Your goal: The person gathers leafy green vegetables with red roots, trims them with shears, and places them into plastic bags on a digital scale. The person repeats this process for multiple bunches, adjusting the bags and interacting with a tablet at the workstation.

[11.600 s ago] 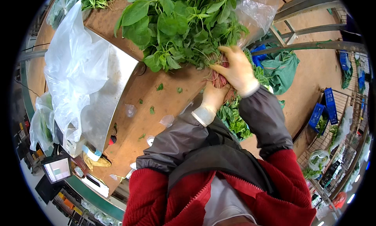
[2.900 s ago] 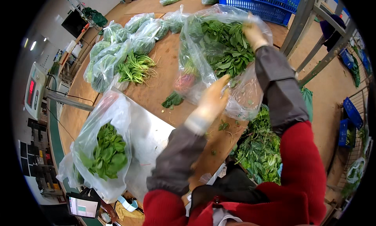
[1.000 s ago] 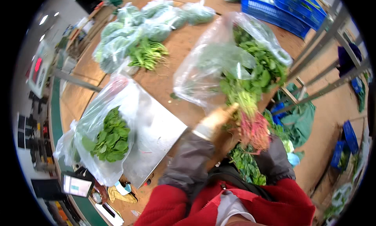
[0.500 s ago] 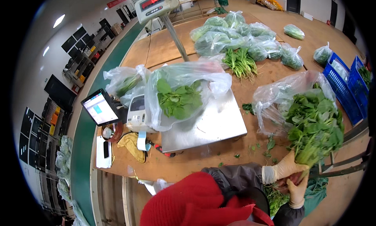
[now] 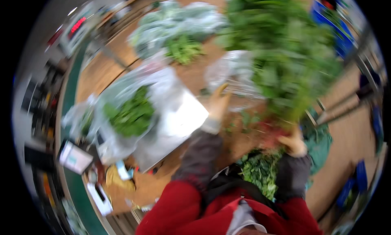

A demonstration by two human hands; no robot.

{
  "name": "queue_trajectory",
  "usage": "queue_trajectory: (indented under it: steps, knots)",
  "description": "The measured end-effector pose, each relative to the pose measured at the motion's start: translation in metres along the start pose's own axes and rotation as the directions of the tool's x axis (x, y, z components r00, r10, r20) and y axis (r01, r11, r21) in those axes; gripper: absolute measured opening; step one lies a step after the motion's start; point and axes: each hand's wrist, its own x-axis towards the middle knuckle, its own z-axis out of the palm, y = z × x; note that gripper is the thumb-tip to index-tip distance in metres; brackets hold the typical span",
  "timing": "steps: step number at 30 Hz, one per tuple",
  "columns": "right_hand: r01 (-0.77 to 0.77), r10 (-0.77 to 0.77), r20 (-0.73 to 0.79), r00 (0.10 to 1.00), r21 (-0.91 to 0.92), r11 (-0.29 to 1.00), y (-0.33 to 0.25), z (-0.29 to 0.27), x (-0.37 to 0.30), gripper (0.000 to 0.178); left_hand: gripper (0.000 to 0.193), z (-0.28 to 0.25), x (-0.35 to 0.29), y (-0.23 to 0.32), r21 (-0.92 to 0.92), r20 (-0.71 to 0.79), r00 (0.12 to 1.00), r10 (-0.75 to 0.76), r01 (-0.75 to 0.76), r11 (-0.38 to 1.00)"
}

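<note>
Leafy bunch (image 5: 285,60) raised over the table (image 5: 97,80);
I see the right hand (image 5: 295,144) gripping its reddish roots (image 5: 271,133); the left hand (image 5: 219,104) is open beside the clear bag (image 5: 235,72); contact is unclear.

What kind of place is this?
Probably a vegetable packing room, with clear plastic bags of greens, a flat silver metal weighing plate, and a big leafy green bunch with reddish roots in the right hand.

Over left, the metal plate (image 5: 185,118) gleams smooth; the bag (image 5: 236,70) to its right looks crinkled, glossy plastic, the table (image 5: 101,78) matt wood, the sweater (image 5: 183,206) dull cloth.
</note>
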Motion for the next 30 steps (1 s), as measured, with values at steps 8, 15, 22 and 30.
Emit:
queue_trajectory:
  steps: [8,15,22,30]
  knots:
    - [-0.226,0.26,-0.246,0.934,0.158,0.961,0.17,0.035,0.047,0.062,0.044,0.092,-0.049,-0.044,-0.298,0.241,0.828,-0.506,0.56,0.774]
    - [0.18,-0.356,-0.109,0.928,-0.705,0.686,0.13,0.029,0.059,0.029,0.03,0.079,-0.039,-0.06,-0.627,0.319,0.816,-0.483,0.564,0.538]
    - [0.223,-0.256,0.191,0.947,-0.969,0.103,0.129,0.023,0.086,0.004,0.038,0.083,-0.02,-0.056,-0.388,0.378,0.814,-0.442,0.572,0.723]
    - [0.234,-0.395,0.153,0.906,-0.958,0.166,0.131,0.022,0.085,0.007,0.042,0.093,-0.016,-0.052,-0.236,0.236,0.872,-0.429,0.48,0.845]
